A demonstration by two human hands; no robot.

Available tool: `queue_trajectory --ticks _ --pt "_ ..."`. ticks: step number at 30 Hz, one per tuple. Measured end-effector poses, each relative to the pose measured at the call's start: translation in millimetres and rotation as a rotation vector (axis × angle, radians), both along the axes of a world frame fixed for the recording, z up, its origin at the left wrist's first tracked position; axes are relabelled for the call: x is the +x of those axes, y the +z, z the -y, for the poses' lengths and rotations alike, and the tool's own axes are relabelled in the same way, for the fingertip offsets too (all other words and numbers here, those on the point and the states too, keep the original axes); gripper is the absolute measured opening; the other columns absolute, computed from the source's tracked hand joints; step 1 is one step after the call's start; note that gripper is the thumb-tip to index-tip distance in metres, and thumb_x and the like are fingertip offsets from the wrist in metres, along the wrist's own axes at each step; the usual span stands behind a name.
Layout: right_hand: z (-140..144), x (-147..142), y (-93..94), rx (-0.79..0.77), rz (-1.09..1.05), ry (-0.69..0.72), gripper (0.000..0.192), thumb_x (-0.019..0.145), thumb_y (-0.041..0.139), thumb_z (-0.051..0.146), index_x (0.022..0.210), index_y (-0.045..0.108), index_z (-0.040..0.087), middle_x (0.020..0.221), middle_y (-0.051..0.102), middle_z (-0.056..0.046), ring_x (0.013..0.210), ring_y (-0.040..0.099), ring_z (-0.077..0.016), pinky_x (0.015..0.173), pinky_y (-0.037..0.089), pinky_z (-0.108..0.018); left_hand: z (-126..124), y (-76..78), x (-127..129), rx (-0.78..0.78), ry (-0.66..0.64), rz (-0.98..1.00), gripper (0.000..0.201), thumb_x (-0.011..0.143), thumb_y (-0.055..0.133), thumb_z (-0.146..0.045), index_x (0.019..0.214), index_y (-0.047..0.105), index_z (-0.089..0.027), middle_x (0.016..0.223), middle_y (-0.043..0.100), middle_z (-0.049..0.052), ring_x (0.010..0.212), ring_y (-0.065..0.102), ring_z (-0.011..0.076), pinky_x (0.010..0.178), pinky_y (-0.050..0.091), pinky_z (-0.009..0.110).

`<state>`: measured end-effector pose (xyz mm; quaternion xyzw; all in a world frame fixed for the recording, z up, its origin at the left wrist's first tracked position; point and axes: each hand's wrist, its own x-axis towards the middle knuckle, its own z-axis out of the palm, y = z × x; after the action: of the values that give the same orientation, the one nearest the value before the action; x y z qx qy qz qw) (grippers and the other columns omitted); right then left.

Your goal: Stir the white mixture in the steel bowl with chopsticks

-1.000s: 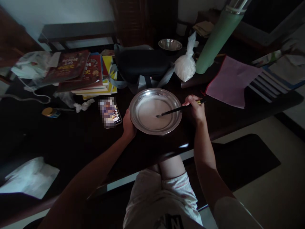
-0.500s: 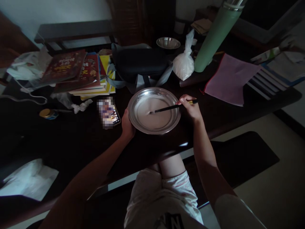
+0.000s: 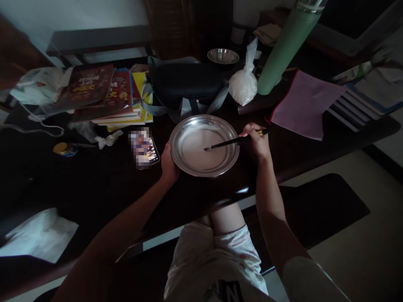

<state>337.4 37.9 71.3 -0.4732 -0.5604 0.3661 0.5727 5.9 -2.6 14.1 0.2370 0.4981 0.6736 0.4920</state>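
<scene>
Chopsticks (image 3: pixel 231 143) tip swung back toward 3 o'clock in the pan (image 3: pixel 189 165); right hand (image 3: pixel 256 142) grip clenched on them, left hand (image 3: pixel 168 163) clasped the rim at 9 — stirring ongoing.

Your open lane – bare dark tabletop (image 3: pixel 94 184) near front edge, left of metal plate (image 3: pixel 181 161). Phone (image 3: pixel 145 149) lies just beside plate's left rim, tight gap there. Behind plate, black bag (image 3: pixel 185 82) with grey straps blocks way back; white plastic bag (image 3: pixel 244 86) and green bottle (image 3: pixel 285 46) crowd rear right. Book stack (image 3: pixel 107 94) walls rear left. Pink folder (image 3: pixel 304 105) lies right of plate – narrow strip of bare tabletop between them.
</scene>
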Motion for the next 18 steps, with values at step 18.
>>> queue_trajectory --ticks 18 --pt "1.1 -2.6 2.9 0.007 0.015 -0.007 0.084 0.079 0.093 0.112 0.067 0.071 0.032 0.069 0.073 0.001 0.076 0.079 -0.0242 0.083 0.068 -0.045 2.6 4.7 -1.6 0.035 -0.016 -0.054 0.044 0.108 0.089 -0.072 0.104 0.086 -0.028 0.126 0.096 0.009 0.145 0.086 0.0362 0.133 0.069 0.047"
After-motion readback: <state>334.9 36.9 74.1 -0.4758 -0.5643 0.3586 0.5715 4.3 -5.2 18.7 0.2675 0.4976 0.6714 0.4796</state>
